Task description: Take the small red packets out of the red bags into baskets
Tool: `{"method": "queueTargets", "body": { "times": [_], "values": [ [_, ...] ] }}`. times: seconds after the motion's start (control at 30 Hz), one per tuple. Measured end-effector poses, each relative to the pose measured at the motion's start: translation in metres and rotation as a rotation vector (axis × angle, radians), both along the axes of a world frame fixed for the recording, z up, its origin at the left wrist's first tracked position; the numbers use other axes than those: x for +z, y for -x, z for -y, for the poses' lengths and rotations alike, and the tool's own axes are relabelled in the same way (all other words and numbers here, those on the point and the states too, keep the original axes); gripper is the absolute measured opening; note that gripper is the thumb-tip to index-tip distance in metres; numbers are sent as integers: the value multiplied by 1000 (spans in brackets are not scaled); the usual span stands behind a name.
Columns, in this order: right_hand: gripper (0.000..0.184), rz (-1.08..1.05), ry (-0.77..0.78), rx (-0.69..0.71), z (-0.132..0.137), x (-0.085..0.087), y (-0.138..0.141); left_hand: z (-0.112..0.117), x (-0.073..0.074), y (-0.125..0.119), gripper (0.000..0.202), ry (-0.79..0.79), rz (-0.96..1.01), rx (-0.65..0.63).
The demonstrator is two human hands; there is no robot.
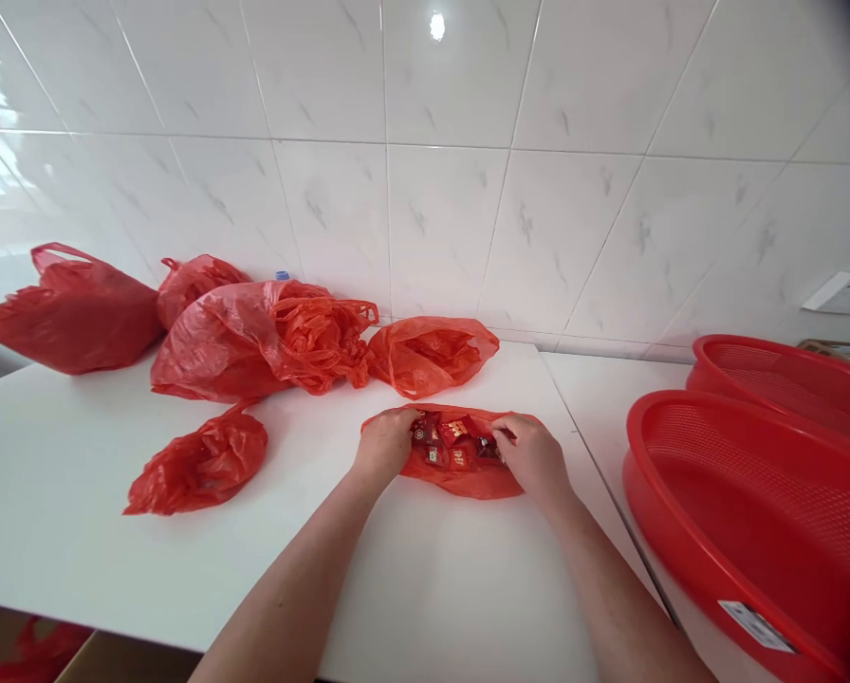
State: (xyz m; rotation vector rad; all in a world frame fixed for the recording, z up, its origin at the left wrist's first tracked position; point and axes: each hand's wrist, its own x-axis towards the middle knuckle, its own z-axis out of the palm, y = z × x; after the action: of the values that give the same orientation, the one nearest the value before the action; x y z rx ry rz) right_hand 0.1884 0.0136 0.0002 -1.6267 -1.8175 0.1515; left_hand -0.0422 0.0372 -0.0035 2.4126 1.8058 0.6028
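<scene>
A red plastic bag [460,484] lies spread open on the white table in front of me. Several small wrapped packets [458,458], red and dark with printed faces, sit inside it. At the bag's left end, my left hand [388,441] has its fingers curled in beside a dark red packet [425,429]; its fingertips are partly hidden. My right hand [534,453] reaches in from the right end, thumb and fingers pinched together at a dark packet [489,447]. Whether the left fingers hold a packet or the bag's edge does not show.
Behind are more red plastic bags: a crumpled one [432,356], a bulging one [218,337] and a full one [87,308]. A small bag [201,465] lies left. Two red baskets [681,531] stand right. An open cardboard box [119,659] is below the table edge.
</scene>
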Motion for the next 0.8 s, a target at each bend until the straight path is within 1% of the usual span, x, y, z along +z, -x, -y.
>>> {"method": "queueTargets", "body": {
  "times": [0.1,0.17,0.23,0.33,0.43,0.5,0.63,0.73,0.8],
  "values": [
    [21,105,84,-70,4,9,-3,2,2,-4,29,-66,26,-19],
    [23,159,124,-92,7,14,-4,5,3,-8,25,-108,55,-36],
    [27,200,170,-102,9,17,-4,7,4,-13,20,-135,98,-79],
    [30,246,237,-86,10,18,-5,11,4,-19,17,-152,153,-195],
    [25,300,298,-40,10,15,-6,14,3,-24,15,-159,161,-314],
    [24,328,332,-27,10,13,-6,16,3,-26,12,-154,156,-371],
    [30,329,352,-55,8,10,-6,19,4,-30,7,-128,139,-442],
    [25,313,345,-101,7,11,-6,21,4,-31,13,-87,116,-474],
    [22,282,319,-124,7,13,-6,22,4,-32,12,-63,101,-477]
  ]
}}
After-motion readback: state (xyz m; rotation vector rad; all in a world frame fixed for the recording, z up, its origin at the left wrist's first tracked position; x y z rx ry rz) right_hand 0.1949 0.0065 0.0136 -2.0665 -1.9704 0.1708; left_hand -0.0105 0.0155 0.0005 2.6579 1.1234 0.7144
